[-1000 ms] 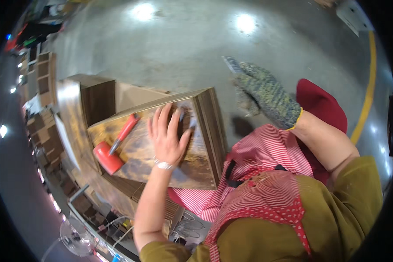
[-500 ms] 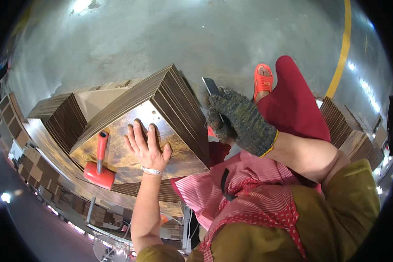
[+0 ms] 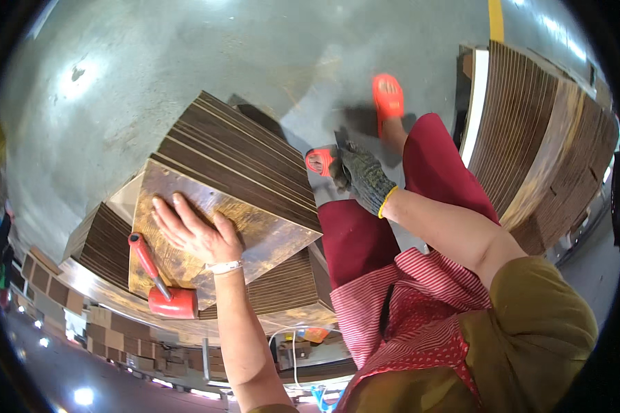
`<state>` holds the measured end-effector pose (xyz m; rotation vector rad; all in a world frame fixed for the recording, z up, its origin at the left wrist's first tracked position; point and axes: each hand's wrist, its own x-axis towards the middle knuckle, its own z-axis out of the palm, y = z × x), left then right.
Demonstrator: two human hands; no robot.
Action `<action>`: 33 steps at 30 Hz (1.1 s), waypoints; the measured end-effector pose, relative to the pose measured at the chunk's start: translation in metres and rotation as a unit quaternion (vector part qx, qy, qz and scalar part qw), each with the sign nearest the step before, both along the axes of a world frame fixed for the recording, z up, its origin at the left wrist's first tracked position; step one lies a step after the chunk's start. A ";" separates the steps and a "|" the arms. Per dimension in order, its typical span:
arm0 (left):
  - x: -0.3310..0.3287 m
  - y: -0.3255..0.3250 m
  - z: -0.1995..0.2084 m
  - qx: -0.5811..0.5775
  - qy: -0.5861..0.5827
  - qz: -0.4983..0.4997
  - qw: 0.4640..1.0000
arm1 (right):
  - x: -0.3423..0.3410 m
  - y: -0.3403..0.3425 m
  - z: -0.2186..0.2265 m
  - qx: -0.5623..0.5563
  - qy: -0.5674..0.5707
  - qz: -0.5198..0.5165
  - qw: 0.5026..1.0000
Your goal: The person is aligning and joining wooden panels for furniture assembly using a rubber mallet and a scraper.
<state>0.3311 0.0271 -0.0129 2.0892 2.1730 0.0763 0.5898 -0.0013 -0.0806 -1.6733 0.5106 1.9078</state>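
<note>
My left hand [image 3: 198, 230], bare with a band at the wrist, lies flat with fingers spread on the top board of a stack of wood-grain panels [image 3: 238, 172]. By its left side, a mallet [image 3: 174, 303] with a red head and a red-and-grey handle rests on the same board. My right hand [image 3: 366, 177] wears a dark knitted glove with a yellow cuff. It is closed round a flat, blade-like tool [image 3: 340, 140], whose dark end sticks out beyond the fingers; its exact kind is unclear. This hand hovers just right of the stack, over my legs.
Another pile of panels [image 3: 102, 241] stands left of the stack, with more boards [image 3: 282, 281] beneath it on the near side. To my right rises a tall stack of edge-on panels [image 3: 513, 117]. My feet in orange slides [image 3: 388, 96] are on the grey floor [image 3: 255, 51].
My view has turned to the right, bringing the right-hand stack further in. My left hand has slid toward the board's left part. My right hand has lowered, with the tool still in it.
</note>
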 end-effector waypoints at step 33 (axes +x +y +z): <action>-0.016 -0.002 -0.012 0.075 -0.054 -0.103 0.990 | -0.048 -0.234 -0.143 0.022 0.104 -0.051 0.993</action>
